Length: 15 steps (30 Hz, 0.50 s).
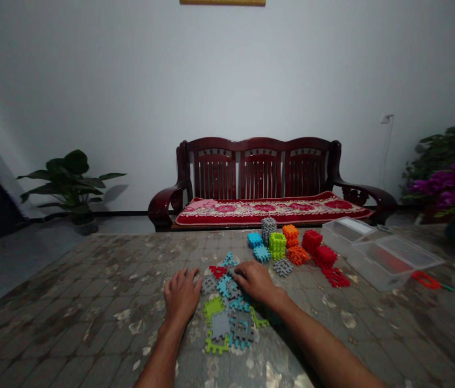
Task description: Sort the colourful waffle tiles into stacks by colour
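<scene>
A flat patch of interlocked plastic waffle tiles (pixel 229 318), grey, blue, green and red, lies on the patterned table (pixel 90 302) in front of me. My left hand (pixel 181 295) rests at its left edge, fingers bent down onto a grey tile. My right hand (pixel 254 281) lies palm down on the upper right of the patch, fingers curled over blue and grey tiles near a red one (pixel 217 270). Whether either hand grips a piece is hidden.
Behind the patch stand stacked tile blocks: blue (pixel 254 240), grey (pixel 268 228), green (pixel 277 245), orange (pixel 291 235), red (pixel 312 240). A clear plastic box (pixel 392 261) and its lid (pixel 348 229) sit right. Red scissors (pixel 427 279) lie beyond. A wooden bench (pixel 263 183) faces me.
</scene>
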Available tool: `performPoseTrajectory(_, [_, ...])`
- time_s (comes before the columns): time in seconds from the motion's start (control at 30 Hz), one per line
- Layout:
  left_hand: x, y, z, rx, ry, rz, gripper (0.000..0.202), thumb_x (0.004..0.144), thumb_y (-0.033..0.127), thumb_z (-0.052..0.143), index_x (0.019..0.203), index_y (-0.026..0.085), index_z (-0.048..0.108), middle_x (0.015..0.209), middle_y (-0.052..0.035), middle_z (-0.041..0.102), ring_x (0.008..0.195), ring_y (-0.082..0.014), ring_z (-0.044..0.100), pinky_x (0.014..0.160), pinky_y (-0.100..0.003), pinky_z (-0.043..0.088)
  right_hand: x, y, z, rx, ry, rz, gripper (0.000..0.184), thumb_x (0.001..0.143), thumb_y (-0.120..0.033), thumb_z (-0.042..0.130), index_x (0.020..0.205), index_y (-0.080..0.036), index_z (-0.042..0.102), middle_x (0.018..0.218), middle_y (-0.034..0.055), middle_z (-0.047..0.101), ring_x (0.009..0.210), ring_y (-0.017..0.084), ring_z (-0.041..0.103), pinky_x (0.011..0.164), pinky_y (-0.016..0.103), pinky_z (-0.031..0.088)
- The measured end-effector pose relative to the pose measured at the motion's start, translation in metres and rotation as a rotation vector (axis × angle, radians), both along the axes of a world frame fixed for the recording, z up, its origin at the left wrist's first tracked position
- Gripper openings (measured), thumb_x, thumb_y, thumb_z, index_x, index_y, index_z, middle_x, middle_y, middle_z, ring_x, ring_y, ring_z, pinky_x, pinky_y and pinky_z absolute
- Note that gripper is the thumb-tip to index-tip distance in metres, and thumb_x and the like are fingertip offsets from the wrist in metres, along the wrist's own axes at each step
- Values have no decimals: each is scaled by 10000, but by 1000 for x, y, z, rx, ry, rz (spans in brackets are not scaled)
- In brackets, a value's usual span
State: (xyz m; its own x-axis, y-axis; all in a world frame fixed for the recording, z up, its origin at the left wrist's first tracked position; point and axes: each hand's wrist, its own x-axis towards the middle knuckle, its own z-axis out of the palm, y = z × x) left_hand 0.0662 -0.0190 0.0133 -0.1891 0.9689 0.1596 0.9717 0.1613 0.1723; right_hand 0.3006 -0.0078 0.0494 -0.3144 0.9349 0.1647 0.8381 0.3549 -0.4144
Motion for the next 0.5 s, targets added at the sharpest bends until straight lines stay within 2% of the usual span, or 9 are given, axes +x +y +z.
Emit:
performPoseTrajectory(0.07, [0,0,0,2,6,-3,439,995,380,418,1370,291,628,1519,-85,543,1434,-291,435,1195,-494,261,5,4,-3,6,106,-70,266,947,-285,494,910,-211,747,962,74,766,940,208,676,819,272,433])
performPoseTrajectory(0.23, [1,-1,1,19,10,-7,432,988,373,426,1351,287,644,1500,-93,562,1409,-288,462,1186,-485,279,25,16,-14,-109,661,-280,265,844,-354,502,703,-195,661,709,43,690,724,197,650,665,263,455])
performPoseTrajectory(0.37, [2,-2,4,10,5,-4,435,986,364,423,1353,284,643,1502,-93,559,1409,-289,459,1189,-489,272,41,15,-20,-149,774,-317,286,783,-444,512,714,-198,640,657,22,654,615,176,623,569,254,453])
performPoseTrajectory(0.5, [2,-2,8,-24,14,3,440,995,373,407,1368,299,629,1510,-79,552,1415,-275,451,1187,-466,275,61,5,-25,-184,883,-378,265,720,-432,567,758,-189,666,631,17,646,568,167,602,537,252,448])
